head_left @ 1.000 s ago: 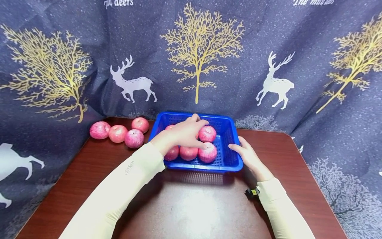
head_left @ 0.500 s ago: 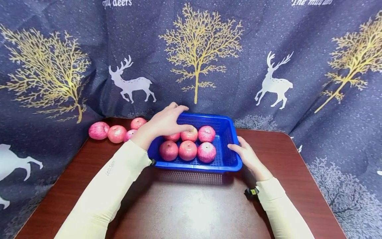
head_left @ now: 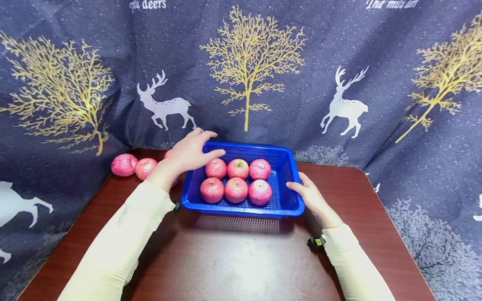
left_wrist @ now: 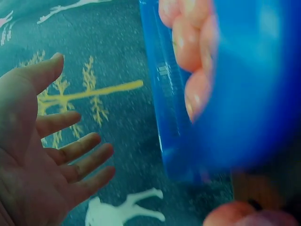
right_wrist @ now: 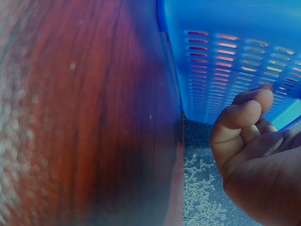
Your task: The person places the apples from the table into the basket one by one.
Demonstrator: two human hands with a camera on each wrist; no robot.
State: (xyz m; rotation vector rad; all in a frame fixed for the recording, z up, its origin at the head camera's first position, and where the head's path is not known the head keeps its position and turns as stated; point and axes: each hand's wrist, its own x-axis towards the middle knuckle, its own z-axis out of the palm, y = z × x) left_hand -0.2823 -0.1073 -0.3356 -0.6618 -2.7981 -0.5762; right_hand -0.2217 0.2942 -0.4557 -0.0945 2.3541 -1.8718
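Gripping the right end of the blue basket (head_left: 241,210), my right hand (head_left: 315,198) puts its thumb over the rim, and its other fingers bend against the outer wall. The basket stands at the middle of the frame, on the brown table (head_left: 241,255). Inside it are six red apples (head_left: 236,190), upright in two rows of three, toward the left and centre; at the right, part of the perforated floor is bare.

My left hand (head_left: 190,151) holds nothing: its fingers are spread and its thumb stands apart, near the basket's rear left corner. From the head view I cannot tell surely if it touches the rim.

At the left of the frame, loose apples (head_left: 124,164) lie on the table; two are seen well, and others are partly hidden behind my left wrist. Behind everything hangs the dark blue curtain (head_left: 211,25), printed with yellow trees and white deer.
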